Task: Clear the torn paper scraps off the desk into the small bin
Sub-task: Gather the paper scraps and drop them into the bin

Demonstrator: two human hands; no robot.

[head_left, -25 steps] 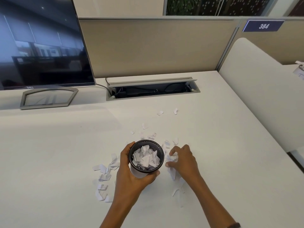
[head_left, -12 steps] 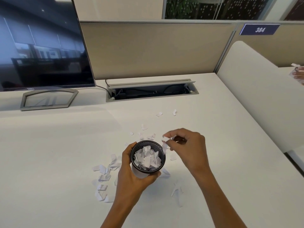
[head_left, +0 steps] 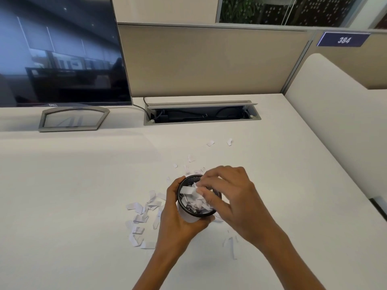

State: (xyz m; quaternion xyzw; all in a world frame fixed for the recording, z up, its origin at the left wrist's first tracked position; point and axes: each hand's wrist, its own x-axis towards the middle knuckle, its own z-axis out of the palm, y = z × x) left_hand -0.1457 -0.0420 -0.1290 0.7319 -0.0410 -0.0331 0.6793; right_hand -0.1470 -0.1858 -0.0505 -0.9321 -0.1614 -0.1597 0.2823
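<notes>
A small black mesh bin stands on the white desk, part full of white paper scraps. My left hand is wrapped around the bin's left side. My right hand hovers over the bin's mouth, fingertips pinched on paper scraps at the rim. Several torn scraps lie left of the bin. A few more scraps lie further back, and a thin strip lies near my right forearm.
A Dell monitor on a grey stand sits at the back left. An open cable tray runs along the back beside a beige partition. A white divider rises on the right.
My right hand picked scraps up from the desk right of the bin, lifted them, and now holds them over the bin's mouth. My left hand has kept hold of the bin.
</notes>
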